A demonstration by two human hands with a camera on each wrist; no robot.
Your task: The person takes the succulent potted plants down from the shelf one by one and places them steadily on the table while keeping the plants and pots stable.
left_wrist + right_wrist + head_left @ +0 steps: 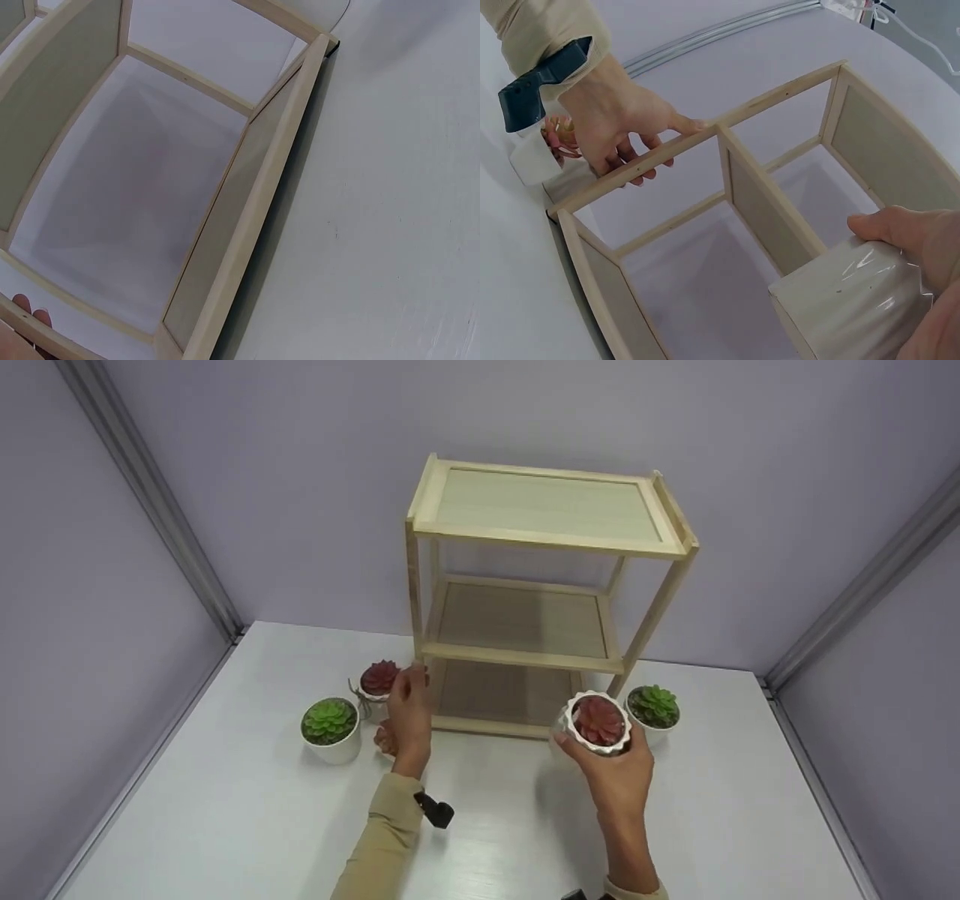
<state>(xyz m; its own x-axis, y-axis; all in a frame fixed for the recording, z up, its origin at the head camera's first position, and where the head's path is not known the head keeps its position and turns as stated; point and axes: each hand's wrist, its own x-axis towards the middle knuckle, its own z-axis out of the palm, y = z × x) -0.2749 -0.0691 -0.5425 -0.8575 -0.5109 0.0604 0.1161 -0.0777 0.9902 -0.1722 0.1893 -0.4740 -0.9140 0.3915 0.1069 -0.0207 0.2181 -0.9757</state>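
Note:
A three-tier wooden shelf [547, 504] stands against the back wall. My left hand [410, 718] grips its left front post [414, 592] low down; in the right wrist view the left hand [619, 112] has its thumb along the post and its fingers curled behind it. My right hand [621, 776] holds a white scallop-rimmed pot with a red succulent [600, 721] in front of the shelf's right side, raised off the table. From the right wrist, the pot's glossy white wall [855, 296] shows, and the plant is hidden there.
Left of the shelf stand a potted green succulent [330, 724], a potted dark red succulent [380, 678] and a pinkish succulent [385, 737] partly hidden by my left hand. Another potted green succulent [654, 706] is by the shelf's right side. Walls enclose the white table [247, 810].

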